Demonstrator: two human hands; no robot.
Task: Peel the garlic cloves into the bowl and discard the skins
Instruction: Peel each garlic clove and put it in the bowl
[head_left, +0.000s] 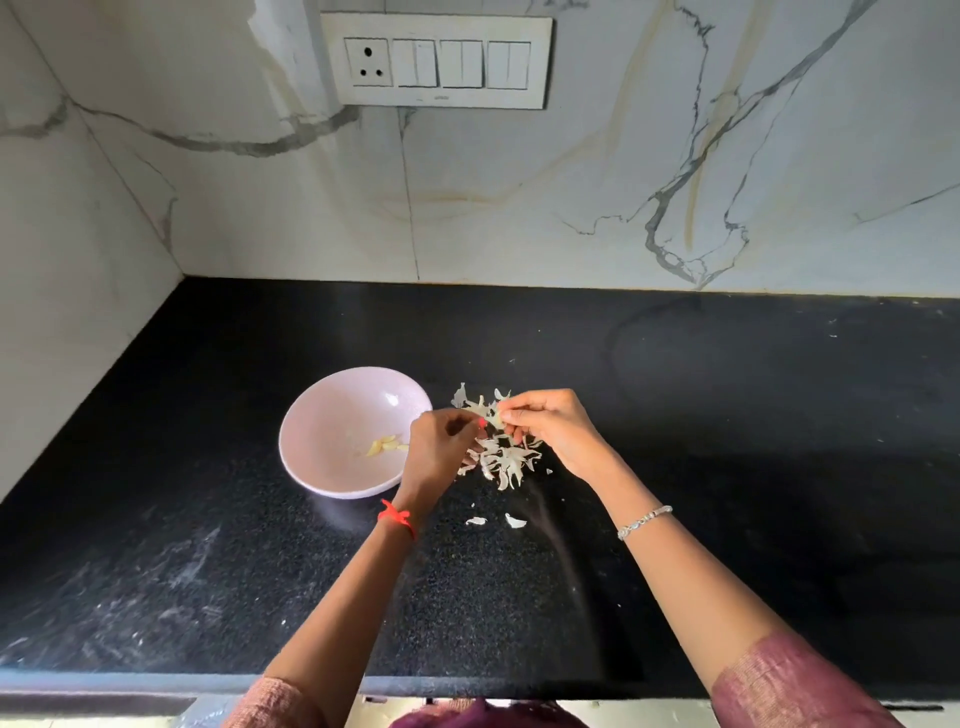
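A pale pink bowl (332, 415) sits on the black counter with a few peeled garlic cloves (385, 446) inside. Just right of it, my left hand (439, 449) and my right hand (550, 431) meet above a heap of white garlic skins (506, 460). Both hands pinch a garlic clove (493, 415) between their fingertips, its skin partly loose. More skins (470, 400) lie behind the hands.
Two stray skin pieces (496, 520) lie nearer the front edge. The black counter (727, 415) runs to a marble wall behind and on the left. A switch panel (436, 60) is on the back wall.
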